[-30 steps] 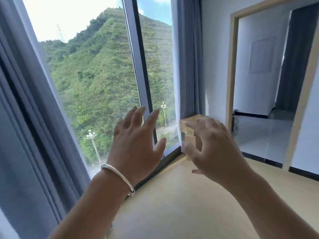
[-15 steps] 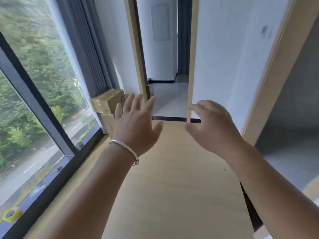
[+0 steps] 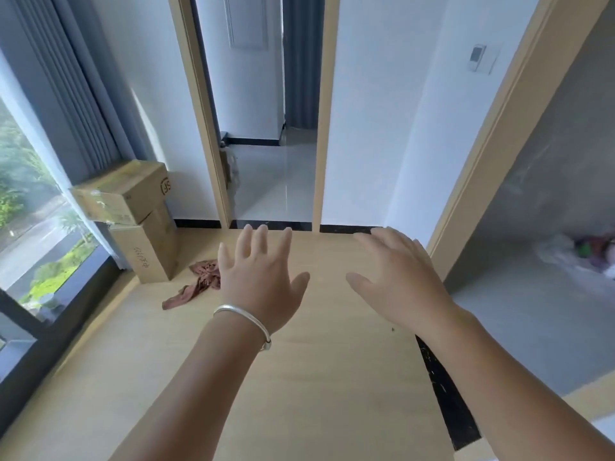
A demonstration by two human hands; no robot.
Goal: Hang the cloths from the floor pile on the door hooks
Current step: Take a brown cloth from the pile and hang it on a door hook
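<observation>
Cardboard box stamped "SF" beside cloth.

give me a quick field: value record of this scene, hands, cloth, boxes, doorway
left hand: fingers spread, holds nothing, silver bangle on wrist
right hand: fingers relaxed, holds nothing
cloth: crumpled reddish-brown cloth on the light wooden floor, beside the boxes
boxes: two stacked brown cardboard boxes by the window
doorway: open wood-framed doorway straight ahead
door hooks: none seen

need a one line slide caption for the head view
Both open hands, left and right, reach over the wood floor toward a crumpled reddish-brown cloth beside stacked cardboard boxes.
</observation>
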